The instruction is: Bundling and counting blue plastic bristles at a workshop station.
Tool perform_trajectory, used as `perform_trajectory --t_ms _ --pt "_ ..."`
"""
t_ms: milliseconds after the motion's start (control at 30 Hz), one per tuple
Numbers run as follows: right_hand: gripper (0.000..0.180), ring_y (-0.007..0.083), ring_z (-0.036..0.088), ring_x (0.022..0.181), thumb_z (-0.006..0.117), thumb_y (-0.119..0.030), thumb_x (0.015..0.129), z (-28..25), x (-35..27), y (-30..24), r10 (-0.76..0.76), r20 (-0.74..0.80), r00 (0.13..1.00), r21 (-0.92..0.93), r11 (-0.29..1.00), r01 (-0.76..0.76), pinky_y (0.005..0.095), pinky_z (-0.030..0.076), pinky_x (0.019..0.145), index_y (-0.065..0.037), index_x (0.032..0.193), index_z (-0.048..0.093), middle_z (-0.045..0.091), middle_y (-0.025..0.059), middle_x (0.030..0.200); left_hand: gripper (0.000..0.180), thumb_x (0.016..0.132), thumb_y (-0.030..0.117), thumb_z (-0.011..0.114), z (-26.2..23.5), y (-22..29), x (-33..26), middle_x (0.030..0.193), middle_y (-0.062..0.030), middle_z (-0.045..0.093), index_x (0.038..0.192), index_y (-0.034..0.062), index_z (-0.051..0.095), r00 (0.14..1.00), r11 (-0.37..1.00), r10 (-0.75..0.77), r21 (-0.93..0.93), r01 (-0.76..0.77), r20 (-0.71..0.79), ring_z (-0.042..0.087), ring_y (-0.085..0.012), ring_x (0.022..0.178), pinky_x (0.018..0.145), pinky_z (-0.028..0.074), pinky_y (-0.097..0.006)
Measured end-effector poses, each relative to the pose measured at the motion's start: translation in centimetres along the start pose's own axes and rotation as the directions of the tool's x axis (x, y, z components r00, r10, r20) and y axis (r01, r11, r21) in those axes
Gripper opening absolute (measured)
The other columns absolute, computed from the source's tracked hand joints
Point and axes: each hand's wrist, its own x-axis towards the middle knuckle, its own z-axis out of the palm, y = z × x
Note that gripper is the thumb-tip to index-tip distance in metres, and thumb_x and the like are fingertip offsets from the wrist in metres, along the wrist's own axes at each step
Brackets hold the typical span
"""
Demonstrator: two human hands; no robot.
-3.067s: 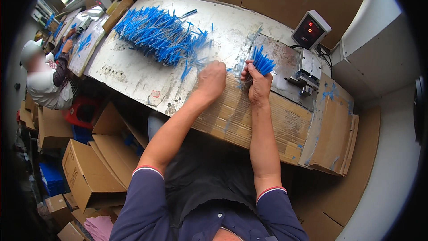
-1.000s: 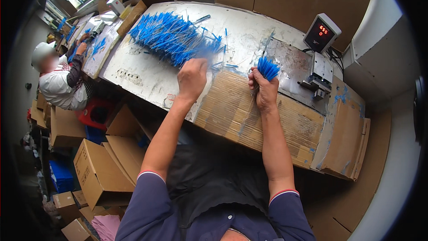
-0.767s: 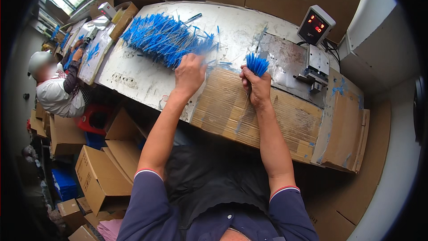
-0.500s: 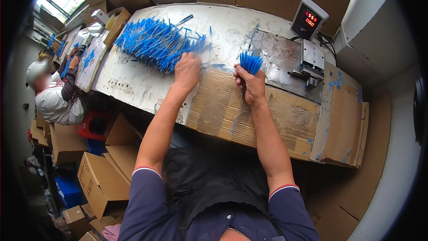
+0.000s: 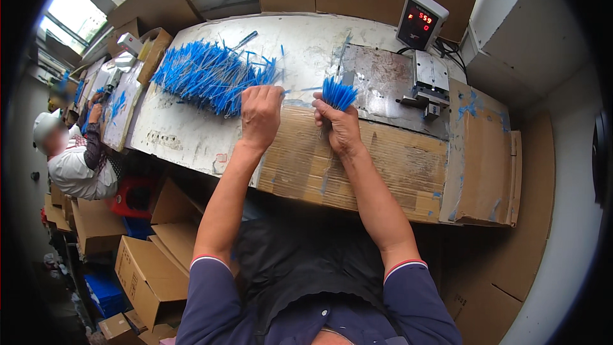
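My right hand is closed around a bundle of thin blue-ended wires, whose blue tips fan out above the thumb and whose thin ends hang below the fist. To its left, my left hand is closed, with curled fingertips turned away and knuckles up. It is at the right front edge of a large heap of similar blue and grey wires on the white table. Whatever its fingers pinch is hidden behind them.
Cardboard covers the table's front edge below my hands. At right are a metal plate, a small metal fixture and a red-digit display box. A pen lies behind the heap. Another person works at far left; cartons stand below.
The whole view has shifted slightly. My left hand, blurred over the heap's right end before, is now lower and sharper, with curled fingers. My right hand still holds the bundle. The display's digits have changed.
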Motion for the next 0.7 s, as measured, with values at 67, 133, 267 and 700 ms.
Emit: perform_trajectory --t_ms 67,133,267,700 --pt "0.025 0.0118 0.063 0.067 0.079 -0.006 0.089 0.6 0.0 -0.1 -0.03 0.026 0.999 0.07 0.997 0.028 0.0257 0.048 0.056 0.006 0.11 0.07 0.071 0.0061 0.086 0.009 0.09 0.009 0.071 0.3 0.8 0.0 0.092 -0.007 0.07 0.099 0.0086 0.068 0.998 0.999 0.036 -0.009 -0.036 0.045 0.066 -0.0273 0.093 0.088 0.045 -0.041" --pt "0.023 0.0125 0.063 0.067 0.08 -0.005 0.089 0.4 0.1 -0.6 -0.033 0.019 0.999 0.083 0.996 0.031 0.0259 0.049 0.056 0.004 0.107 0.071 0.071 0.0052 0.086 0.009 0.091 0.008 0.07 0.8 1.8 0.1 0.093 -0.0082 0.069 0.1 0.0083 0.067 0.992 0.993 0.097 -0.068 -0.092 0.079 0.065 -0.0284 0.092 0.087 0.045 -0.041" --pt "0.018 0.0142 0.065 0.073 0.079 -0.008 0.089 -0.1 0.5 -1.0 -0.074 -0.075 0.994 0.051 0.996 0.078 0.0279 0.052 0.059 0.0 0.104 0.071 0.074 0.0065 0.091 0.011 0.089 0.005 0.064 1.7 3.1 0.2 0.088 -0.0107 0.065 0.099 0.0075 0.064 0.993 0.981 0.099 -0.176 -0.087 0.061 0.062 -0.0303 0.088 0.084 0.044 -0.041" --pt "0.015 0.0156 0.055 0.059 0.069 -0.017 0.098 -1.8 1.5 -1.9 -0.047 -0.17 0.984 0.257 0.962 0.091 0.0332 0.044 0.051 -0.004 0.092 0.064 0.063 0.0052 0.077 0.015 0.101 0.014 0.069 2.5 1.3 0.4 0.094 -0.0053 0.073 0.109 0.0013 0.07 0.636 0.185 -0.559 -0.668 0.721 0.532 0.07 -0.0138 0.088 0.079 0.056 -0.028"
